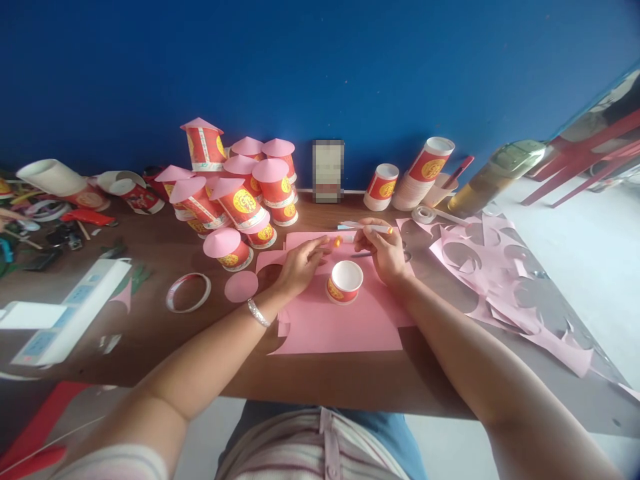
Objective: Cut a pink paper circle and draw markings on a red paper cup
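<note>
My right hand is closed around a slim white pen-like stick with an orange end; its exact kind is unclear. My left hand has its fingers stretched out and holds nothing I can see. Just beyond its fingertips is a small orange piece, beside a short whitish tube partly behind my right hand. A red-and-white paper cup stands upright, mouth up, on a pink paper sheet between my hands. Scissors lie partly hidden under my right hand.
Several red cups with pink cone roofs are stacked at the back left. A tape roll, a pink disc and a power strip lie left. Pink scraps, stacked cups and a bottle are right.
</note>
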Demonstrator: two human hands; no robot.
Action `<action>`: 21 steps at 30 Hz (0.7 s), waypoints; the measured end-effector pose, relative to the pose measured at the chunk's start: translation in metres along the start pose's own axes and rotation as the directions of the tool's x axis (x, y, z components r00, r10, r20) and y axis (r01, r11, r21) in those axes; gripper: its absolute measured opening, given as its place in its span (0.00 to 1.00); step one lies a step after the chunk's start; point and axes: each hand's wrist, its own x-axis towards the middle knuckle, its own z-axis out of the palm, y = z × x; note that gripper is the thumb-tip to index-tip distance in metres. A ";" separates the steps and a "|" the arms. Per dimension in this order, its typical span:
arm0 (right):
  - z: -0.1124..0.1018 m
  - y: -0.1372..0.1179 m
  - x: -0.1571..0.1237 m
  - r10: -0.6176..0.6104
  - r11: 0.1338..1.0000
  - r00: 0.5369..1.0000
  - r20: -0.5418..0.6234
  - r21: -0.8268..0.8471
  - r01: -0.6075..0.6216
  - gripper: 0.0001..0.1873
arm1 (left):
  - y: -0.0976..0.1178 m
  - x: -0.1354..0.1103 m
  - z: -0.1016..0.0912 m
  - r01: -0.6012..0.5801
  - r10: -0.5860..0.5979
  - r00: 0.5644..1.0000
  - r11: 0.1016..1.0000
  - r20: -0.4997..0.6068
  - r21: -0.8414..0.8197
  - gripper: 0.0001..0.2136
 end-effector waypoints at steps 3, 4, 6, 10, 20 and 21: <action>-0.005 0.000 0.003 0.010 1.000 1.000 -0.001 -0.017 -0.010 0.28 | 0.001 -0.002 -0.003 -0.113 0.113 0.994 0.993 -0.007 0.014 0.18; -0.006 0.000 0.003 0.005 1.000 1.000 -0.010 -0.022 -0.005 0.28 | 0.002 -0.004 -0.004 -0.162 0.162 0.987 0.987 0.000 0.001 0.17; -0.007 0.000 0.004 -0.018 0.999 1.000 -0.025 -0.035 0.017 0.27 | 0.006 -0.007 -0.006 -0.229 0.234 0.971 0.970 0.053 -0.081 0.16; -0.006 0.000 0.002 -0.057 0.997 0.998 -0.026 -0.062 0.055 0.26 | 0.016 -0.015 -0.006 -0.171 0.237 0.933 0.954 0.272 -0.245 0.28; -0.005 0.006 -0.008 -0.281 0.790 0.951 0.130 -0.531 0.306 0.19 | 0.028 -0.016 0.001 0.033 0.062 0.942 0.961 0.330 -0.273 0.32; -0.005 0.006 -0.010 -0.321 0.713 0.931 0.174 -0.603 0.359 0.18 | 0.027 -0.015 0.001 0.061 0.051 0.957 0.927 0.285 -0.371 0.32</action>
